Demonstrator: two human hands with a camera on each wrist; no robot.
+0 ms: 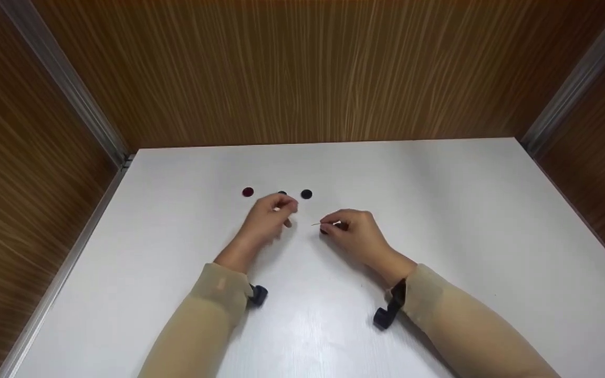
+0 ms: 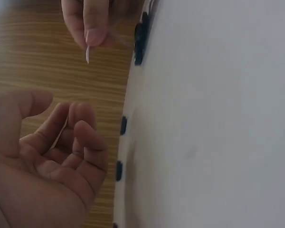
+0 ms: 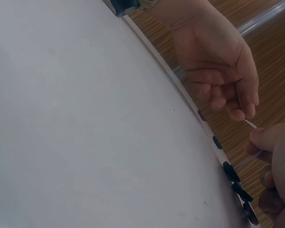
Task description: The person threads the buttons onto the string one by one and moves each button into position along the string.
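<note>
head view looks down from above at the white table (image 1: pixel 439 210); both wrist views skim its surface up close, each catching the opposite hand's fingers.

I sat in what looked like a small recording booth rather than a home or kitchen. A plain white surface (image 1: pixel 439 210) filled the space before me. Wood-grain panels (image 1: pixel 302 68) rose straight behind the surface and closed in on both sides of it, joined at the corners by grey metal strips (image 1: pixel 66 84). A black camera mount (image 1: pixel 386 312) strapped at my wrist hung just above the surface.
</note>
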